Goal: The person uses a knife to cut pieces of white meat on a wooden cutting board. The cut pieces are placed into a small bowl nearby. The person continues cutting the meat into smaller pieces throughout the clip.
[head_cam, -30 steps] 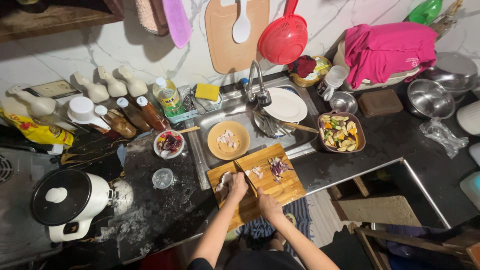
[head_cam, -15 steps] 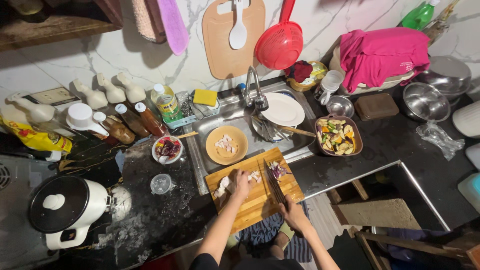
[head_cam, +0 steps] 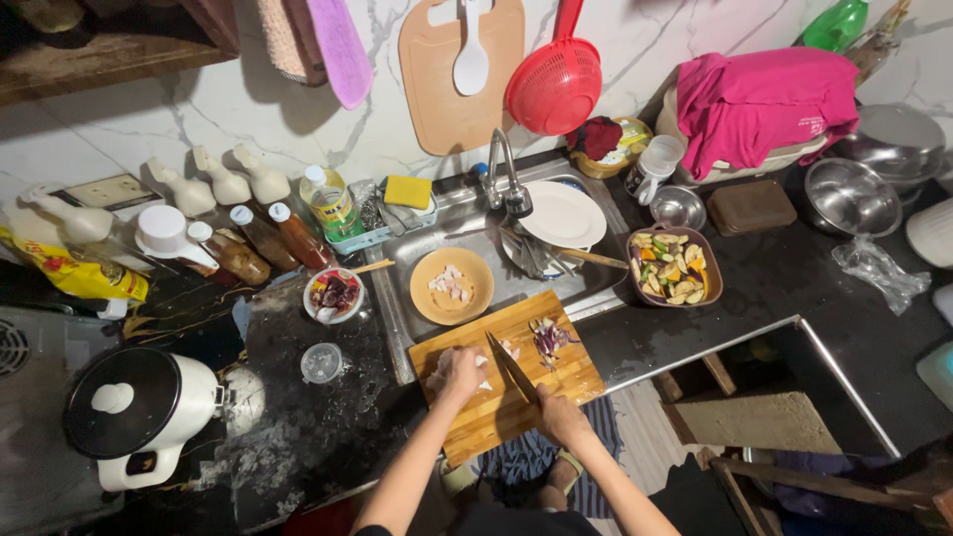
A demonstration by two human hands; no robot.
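Pale chopped pieces (head_cam: 483,359) lay on the wooden cutting board (head_cam: 571,372) bridging the steel sink (head_cam: 392,298). Left hand (head_cam: 459,369) pressed them, fingers curled. Right hand (head_cam: 561,415) clenched the knife (head_cam: 512,367). Purple onion scraps (head_cam: 548,337) lay nearby.

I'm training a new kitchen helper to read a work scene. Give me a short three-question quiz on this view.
1. True or false: the right hand holds a knife over the wooden cutting board.
2. What does the left hand rest on? A) pale food pieces on the board B) the rice cooker C) the red strainer
3. Fill in: the cutting board lies across the front edge of the ____.

Key: 1 true; 2 A, the pale pieces; 3 sink.
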